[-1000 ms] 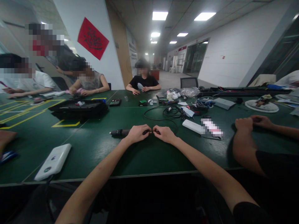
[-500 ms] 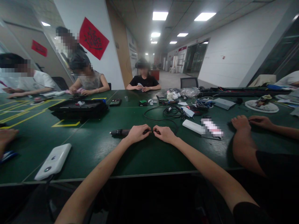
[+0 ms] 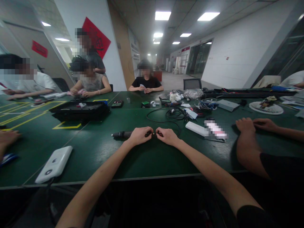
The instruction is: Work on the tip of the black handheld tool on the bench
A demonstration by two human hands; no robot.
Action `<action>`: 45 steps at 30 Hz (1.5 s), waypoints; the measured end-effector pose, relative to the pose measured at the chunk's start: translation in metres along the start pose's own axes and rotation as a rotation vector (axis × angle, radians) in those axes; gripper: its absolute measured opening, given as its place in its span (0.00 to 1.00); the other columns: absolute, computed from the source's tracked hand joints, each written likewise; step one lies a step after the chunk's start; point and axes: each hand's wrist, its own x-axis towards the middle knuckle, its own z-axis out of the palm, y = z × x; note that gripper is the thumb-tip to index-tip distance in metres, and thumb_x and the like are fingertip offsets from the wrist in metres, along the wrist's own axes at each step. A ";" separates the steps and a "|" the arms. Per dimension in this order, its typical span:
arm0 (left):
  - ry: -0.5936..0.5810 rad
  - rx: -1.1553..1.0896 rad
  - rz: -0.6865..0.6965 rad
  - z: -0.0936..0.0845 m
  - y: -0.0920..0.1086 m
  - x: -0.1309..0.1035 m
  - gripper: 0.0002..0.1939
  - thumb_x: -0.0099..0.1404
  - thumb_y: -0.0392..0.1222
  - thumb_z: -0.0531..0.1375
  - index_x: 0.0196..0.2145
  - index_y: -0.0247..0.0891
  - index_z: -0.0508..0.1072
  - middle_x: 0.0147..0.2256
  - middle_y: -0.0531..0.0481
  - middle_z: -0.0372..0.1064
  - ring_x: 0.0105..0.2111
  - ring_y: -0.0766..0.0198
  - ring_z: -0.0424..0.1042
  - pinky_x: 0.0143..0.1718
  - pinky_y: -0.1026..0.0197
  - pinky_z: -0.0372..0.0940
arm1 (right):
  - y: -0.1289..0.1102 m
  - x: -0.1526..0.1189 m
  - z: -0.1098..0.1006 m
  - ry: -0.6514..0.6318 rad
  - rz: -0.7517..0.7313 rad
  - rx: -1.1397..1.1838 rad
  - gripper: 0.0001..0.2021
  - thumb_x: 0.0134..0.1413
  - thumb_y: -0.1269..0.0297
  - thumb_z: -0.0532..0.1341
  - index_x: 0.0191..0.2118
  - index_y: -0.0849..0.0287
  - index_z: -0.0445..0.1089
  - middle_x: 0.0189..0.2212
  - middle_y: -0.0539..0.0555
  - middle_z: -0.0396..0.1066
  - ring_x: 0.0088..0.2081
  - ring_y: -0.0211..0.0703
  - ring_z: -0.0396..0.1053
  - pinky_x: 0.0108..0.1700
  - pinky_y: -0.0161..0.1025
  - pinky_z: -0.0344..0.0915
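Note:
My left hand (image 3: 139, 136) is closed around the rear of a dark electric screwdriver (image 3: 121, 135), which lies low over the green table with its metal tip pointing left. Across a small gap, my right hand (image 3: 167, 136) pinches a small dark cable plug (image 3: 153, 133) whose metal end faces the tool's rear. The two sets of fingertips nearly meet. A black cable (image 3: 154, 121) loops over the table behind the hands, running toward my right hand, which hides its end.
A white power bank (image 3: 54, 164) lies near the left front edge. Farther back sits a black tray (image 3: 79, 110). A white bar-shaped device (image 3: 196, 129) rests to the right, with tangled cables (image 3: 174, 113) behind it. A co-worker's hands (image 3: 245, 125) are at the right.
My hands stay almost in place, with only slight finger shifts around the plug and the tool's rear. A standing person in the background has moved to the right.

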 end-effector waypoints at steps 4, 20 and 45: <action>0.000 0.006 0.027 0.001 -0.001 0.000 0.12 0.72 0.51 0.56 0.49 0.50 0.75 0.46 0.54 0.77 0.41 0.62 0.76 0.40 0.63 0.65 | 0.000 0.000 0.000 0.001 -0.006 0.008 0.07 0.69 0.61 0.60 0.48 0.54 0.69 0.34 0.50 0.75 0.34 0.39 0.71 0.37 0.34 0.55; -0.023 -0.008 0.015 -0.001 0.001 0.000 0.12 0.71 0.51 0.57 0.49 0.50 0.75 0.47 0.54 0.76 0.42 0.61 0.76 0.40 0.61 0.66 | -0.003 0.000 -0.004 -0.021 0.001 0.010 0.07 0.70 0.60 0.59 0.49 0.54 0.69 0.35 0.50 0.75 0.34 0.40 0.71 0.37 0.34 0.55; -0.024 -0.001 -0.016 0.004 -0.003 0.001 0.14 0.72 0.57 0.57 0.48 0.49 0.74 0.46 0.54 0.76 0.40 0.61 0.76 0.39 0.61 0.65 | -0.003 0.000 -0.006 -0.030 -0.036 0.034 0.08 0.71 0.60 0.58 0.50 0.52 0.72 0.42 0.53 0.77 0.39 0.42 0.73 0.42 0.35 0.60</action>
